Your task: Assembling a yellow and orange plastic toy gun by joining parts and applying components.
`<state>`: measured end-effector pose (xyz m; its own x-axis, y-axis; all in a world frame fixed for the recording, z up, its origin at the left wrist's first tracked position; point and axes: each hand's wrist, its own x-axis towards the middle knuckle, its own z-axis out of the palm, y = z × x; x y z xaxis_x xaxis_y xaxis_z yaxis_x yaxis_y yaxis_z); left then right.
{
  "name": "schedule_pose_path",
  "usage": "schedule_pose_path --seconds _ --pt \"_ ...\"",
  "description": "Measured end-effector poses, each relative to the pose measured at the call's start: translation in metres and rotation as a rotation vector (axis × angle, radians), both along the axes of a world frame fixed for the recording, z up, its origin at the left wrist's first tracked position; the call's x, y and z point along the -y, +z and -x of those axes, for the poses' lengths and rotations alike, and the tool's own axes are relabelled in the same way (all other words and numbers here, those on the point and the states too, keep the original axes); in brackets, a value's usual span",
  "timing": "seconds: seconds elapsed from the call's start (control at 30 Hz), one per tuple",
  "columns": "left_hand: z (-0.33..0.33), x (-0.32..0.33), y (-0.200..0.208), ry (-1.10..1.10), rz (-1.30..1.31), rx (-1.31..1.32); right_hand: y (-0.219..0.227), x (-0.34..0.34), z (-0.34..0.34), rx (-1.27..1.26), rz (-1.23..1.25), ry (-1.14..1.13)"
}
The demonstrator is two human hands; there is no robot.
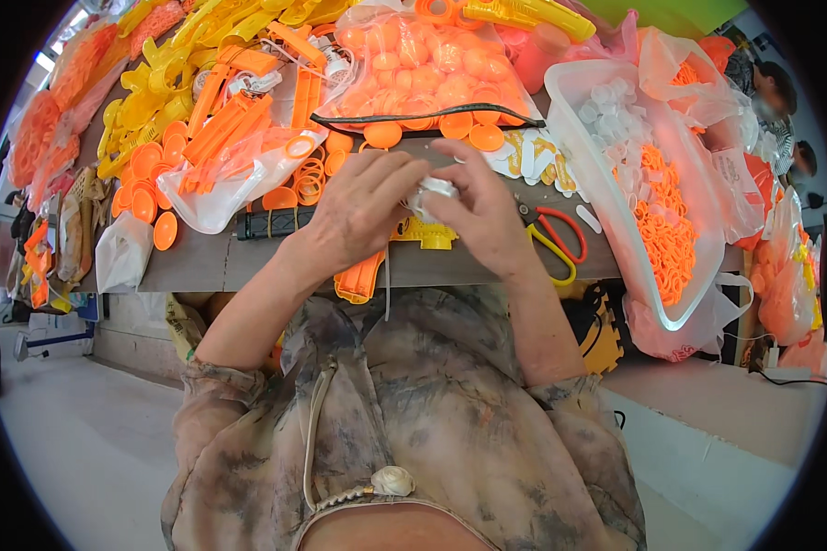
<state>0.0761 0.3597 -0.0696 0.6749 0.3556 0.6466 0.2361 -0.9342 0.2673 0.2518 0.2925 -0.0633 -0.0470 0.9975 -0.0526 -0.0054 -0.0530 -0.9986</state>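
Above the table's near edge my two hands meet around a small white, shiny part (pixel 438 187), whose kind I cannot make out. My right hand (pixel 483 213) pinches it between thumb and fingers. Curled over its other side is my left hand (pixel 363 204), its fingertips partly hidden. A thin pale strip (pixel 387 286) hangs below the hands. Just under them lie an orange plastic piece (pixel 359 278) and a yellow toothed piece (pixel 424 233). Beside my left wrist lies a dark bar (pixel 271 223) with bands around it.
Scissors (pixel 559 241) with red and yellow handles lie to the right. A translucent bin (pixel 606 193) holds orange links and clear pieces. A bag of orange balls (pixel 432 73) sits behind the hands. Orange discs (pixel 145 179) and yellow parts (pixel 156 83) pile up at left.
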Motion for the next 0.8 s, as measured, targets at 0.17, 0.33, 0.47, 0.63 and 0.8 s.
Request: schedule_pose_path --seconds 0.17,0.33,0.47,0.63,0.8 --pt "0.009 0.004 -0.014 0.088 0.24 0.094 -0.006 0.017 -0.027 0.401 -0.19 0.065" --pt "0.008 0.008 -0.023 0.086 0.272 0.191 -0.029 0.018 -0.022 0.862 -0.382 0.17" --pt "0.008 0.006 -0.021 0.085 0.103 0.125 -0.031 0.013 -0.025 0.801 -0.449 0.185" --pt "0.01 0.002 -0.004 0.061 0.043 0.076 -0.005 0.008 -0.024 0.624 -0.379 0.154" --pt "0.018 -0.007 -0.003 0.038 0.401 0.132 0.004 -0.003 -0.015 0.574 -0.418 0.113"
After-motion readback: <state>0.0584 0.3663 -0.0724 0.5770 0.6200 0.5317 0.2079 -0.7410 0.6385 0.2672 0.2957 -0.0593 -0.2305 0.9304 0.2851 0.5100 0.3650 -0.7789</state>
